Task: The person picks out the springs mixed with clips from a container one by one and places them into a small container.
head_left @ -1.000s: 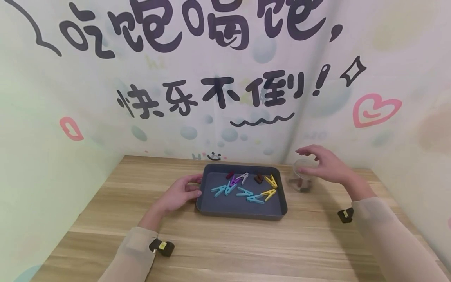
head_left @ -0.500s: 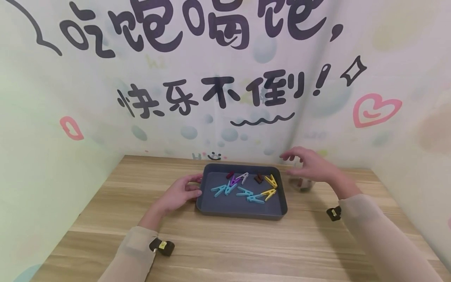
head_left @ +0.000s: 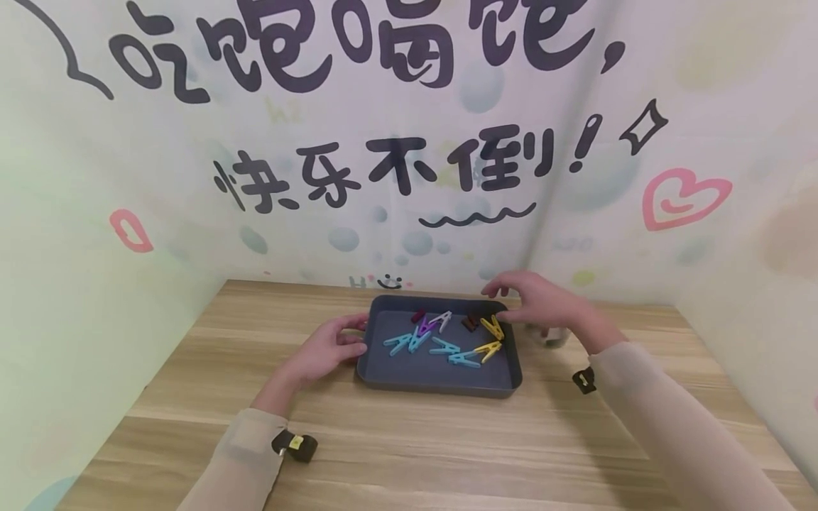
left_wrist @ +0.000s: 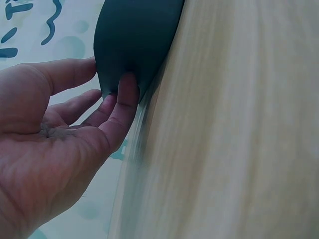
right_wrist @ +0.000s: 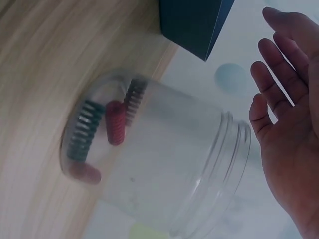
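Observation:
My left hand (head_left: pixel 329 351) rests its fingertips against the left side of a dark grey tray (head_left: pixel 434 387); the left wrist view shows the fingers (left_wrist: pixel 127 97) loosely bent at the tray's wall. In the tray lie several clothespins: light blue (head_left: pixel 464 360), yellow (head_left: pixel 488 351), purple (head_left: pixel 424 327) and white (head_left: pixel 442 321). Small dark red (head_left: pixel 418 316) and brown (head_left: pixel 469 323) pieces lie at the back. Above the tray's right back corner is my right hand (head_left: pixel 543 305), fingers relaxed and holding nothing, its thumb tip overlapping the upper yellow clothespin (head_left: pixel 492 326).
Right of the tray stands a clear plastic jar (right_wrist: pixel 164 149), uncapped, mostly hidden behind the right hand in the head view. At its bottom lie ribbed red (right_wrist: pixel 115 123) and dark green (right_wrist: pixel 85 130) pieces. A printed cloth wall (head_left: pixel 396 241) rises behind the wooden table (head_left: pixel 409 447).
My right hand has moved left, from over the jar to above the tray's right edge. The left hand stays at the tray, and the clothespins lie as before.

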Available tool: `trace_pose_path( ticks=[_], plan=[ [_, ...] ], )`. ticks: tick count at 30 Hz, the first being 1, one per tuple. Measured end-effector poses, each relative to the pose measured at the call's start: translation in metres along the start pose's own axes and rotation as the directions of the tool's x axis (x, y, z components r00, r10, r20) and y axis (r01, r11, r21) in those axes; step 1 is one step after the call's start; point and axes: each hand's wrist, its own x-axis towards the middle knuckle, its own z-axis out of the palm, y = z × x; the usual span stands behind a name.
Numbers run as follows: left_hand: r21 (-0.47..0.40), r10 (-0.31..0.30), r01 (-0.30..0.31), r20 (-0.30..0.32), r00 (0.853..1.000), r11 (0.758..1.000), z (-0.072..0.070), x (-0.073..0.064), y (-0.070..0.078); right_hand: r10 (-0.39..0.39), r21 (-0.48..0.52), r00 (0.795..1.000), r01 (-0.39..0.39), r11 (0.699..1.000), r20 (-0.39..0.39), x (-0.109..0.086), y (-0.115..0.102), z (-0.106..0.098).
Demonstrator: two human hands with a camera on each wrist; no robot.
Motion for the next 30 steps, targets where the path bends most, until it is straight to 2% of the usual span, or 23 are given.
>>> trace_pose_path(
  ticks=[10, 18, 25, 30],
  plan=[
    [-0.012, 0.020, -0.020, 0.008, 1.000, 1.000, 0.000, 0.002, 0.001, 0.042, -0.052, 0.994, -0.037, 0.998, 0.097, 0.017, -0.009, 0.014],
    [-0.010, 0.026, -0.026, 0.008, 1.000, 1.000, 0.000, 0.002, 0.001, -0.018, -0.153, 0.991, 0.038, 0.987, 0.132, 0.030, -0.011, 0.029],
    [-0.006, 0.017, -0.017, 0.002, 1.000, 1.000, 0.000, 0.001, -0.001, 0.031, -0.242, 0.979, 0.019, 0.970, 0.201, 0.037, -0.020, 0.038],
    [-0.014, 0.022, -0.022, 0.005, 1.000, 1.000, -0.001, 0.000, -0.002, 0.048, -0.284, 0.975, 0.017, 0.959, 0.219, 0.040, -0.022, 0.042]
  ],
)
